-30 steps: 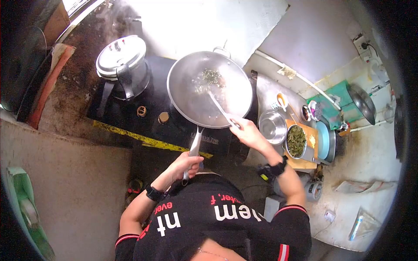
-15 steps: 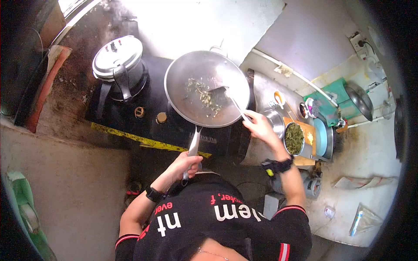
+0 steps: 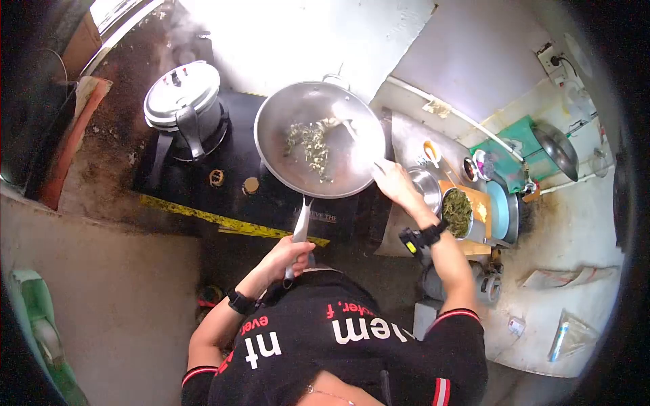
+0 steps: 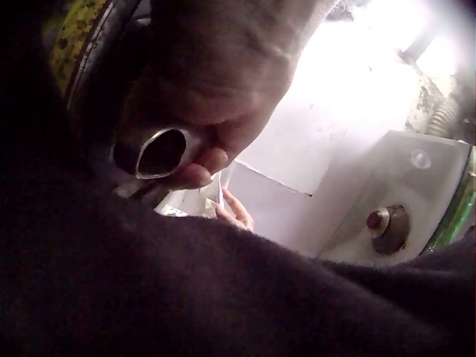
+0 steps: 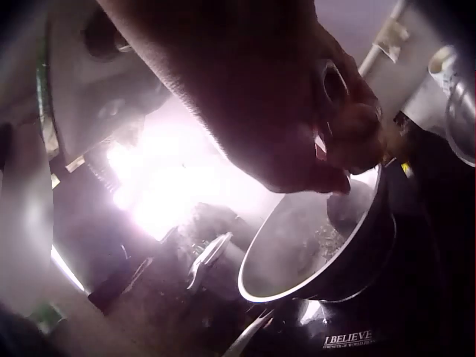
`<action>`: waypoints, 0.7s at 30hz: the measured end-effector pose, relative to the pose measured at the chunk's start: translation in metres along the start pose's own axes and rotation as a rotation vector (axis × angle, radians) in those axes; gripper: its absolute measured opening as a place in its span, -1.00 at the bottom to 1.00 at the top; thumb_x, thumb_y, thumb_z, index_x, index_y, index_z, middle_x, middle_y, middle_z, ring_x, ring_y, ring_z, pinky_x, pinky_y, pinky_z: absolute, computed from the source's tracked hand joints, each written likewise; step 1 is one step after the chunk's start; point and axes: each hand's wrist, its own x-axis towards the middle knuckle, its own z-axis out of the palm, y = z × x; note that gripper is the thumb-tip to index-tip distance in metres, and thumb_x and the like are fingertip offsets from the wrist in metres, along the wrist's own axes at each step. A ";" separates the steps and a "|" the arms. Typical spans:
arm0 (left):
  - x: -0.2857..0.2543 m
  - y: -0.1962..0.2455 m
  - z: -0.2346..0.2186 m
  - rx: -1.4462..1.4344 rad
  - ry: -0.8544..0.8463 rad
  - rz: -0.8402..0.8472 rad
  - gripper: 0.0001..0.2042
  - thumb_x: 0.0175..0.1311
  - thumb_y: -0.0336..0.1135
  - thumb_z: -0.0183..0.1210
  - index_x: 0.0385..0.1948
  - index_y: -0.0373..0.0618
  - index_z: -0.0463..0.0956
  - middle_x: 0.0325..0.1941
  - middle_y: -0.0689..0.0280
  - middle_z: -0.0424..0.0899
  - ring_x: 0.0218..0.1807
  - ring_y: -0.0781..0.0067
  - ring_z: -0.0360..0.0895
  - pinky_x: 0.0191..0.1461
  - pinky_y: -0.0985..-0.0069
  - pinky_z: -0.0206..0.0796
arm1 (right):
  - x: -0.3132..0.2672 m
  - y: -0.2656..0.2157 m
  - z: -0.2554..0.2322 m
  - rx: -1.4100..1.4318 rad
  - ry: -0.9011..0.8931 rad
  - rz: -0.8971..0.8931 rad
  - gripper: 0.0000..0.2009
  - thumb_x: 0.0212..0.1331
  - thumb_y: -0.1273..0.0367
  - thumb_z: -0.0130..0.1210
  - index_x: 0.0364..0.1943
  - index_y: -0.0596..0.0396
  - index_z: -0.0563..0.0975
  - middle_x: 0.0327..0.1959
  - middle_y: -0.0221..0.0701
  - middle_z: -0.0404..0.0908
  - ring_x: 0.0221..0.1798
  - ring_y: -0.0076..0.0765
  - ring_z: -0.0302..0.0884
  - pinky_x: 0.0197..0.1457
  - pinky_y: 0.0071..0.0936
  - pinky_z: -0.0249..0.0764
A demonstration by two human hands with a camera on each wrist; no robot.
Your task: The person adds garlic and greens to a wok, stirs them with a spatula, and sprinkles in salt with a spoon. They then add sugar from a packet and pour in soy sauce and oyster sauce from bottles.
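Observation:
A wide metal wok [image 3: 277, 159] stands on the black stove, with chopped green and pale bits [image 3: 313, 150] spread over its middle. The left hand [image 3: 288, 258] grips the wok's long handle [image 3: 300, 220]; in the left wrist view that hand [image 4: 216, 97] is curled round the handle's hollow end [image 4: 160, 154]. Over the wok's right rim, the right hand [image 3: 396, 183] holds a spatula [image 3: 349, 128], its blade blurred near the wok's upper right side. In the right wrist view the right hand [image 5: 335, 141] is above the wok rim [image 5: 256, 299].
A lidded pressure cooker [image 3: 181, 98] stands left on the stove, steam behind it. To the right are an empty metal bowl [image 3: 424, 186], a bowl of dark greens [image 3: 458, 213] on a wooden board, a blue basin [image 3: 500, 210] and a small bowl with a spoon [image 3: 432, 152].
The spatula has swung within the wok toward its upper right side. The green bits have spread from a small heap toward the lower middle. The left hand keeps its grip on the handle.

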 end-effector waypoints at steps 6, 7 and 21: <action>0.000 0.000 0.000 -0.020 -0.002 -0.011 -0.80 0.17 -0.36 0.07 -0.58 -0.06 0.22 -0.78 0.45 0.24 -0.81 0.64 0.16 -0.78 0.60 0.06 | 0.003 -0.043 0.022 0.537 -0.079 0.047 -0.59 0.07 0.30 0.01 0.06 0.09 0.41 -0.58 -0.41 0.41 -0.72 -0.66 0.27 -0.62 -0.54 0.30; 0.000 0.000 0.000 -0.021 -0.003 -0.014 -0.80 0.17 -0.36 0.07 -0.58 -0.06 0.22 -0.78 0.45 0.24 -0.81 0.64 0.16 -0.78 0.60 0.06 | -0.006 -0.045 0.013 0.485 -0.115 -0.009 -0.58 0.05 0.32 0.01 0.06 0.08 0.41 -0.49 -0.32 0.46 -0.60 -0.53 0.35 -0.48 -0.50 0.34; -0.002 0.004 0.002 0.009 -0.006 -0.016 -0.79 0.18 -0.35 0.06 -0.61 -0.07 0.23 -0.77 0.45 0.25 -0.80 0.64 0.18 -0.77 0.60 0.08 | -0.008 -0.036 0.000 0.226 0.028 -0.010 -0.63 0.06 0.34 -0.03 -0.01 0.14 0.41 -0.26 -0.07 0.55 -0.27 -0.09 0.52 -0.17 -0.30 0.41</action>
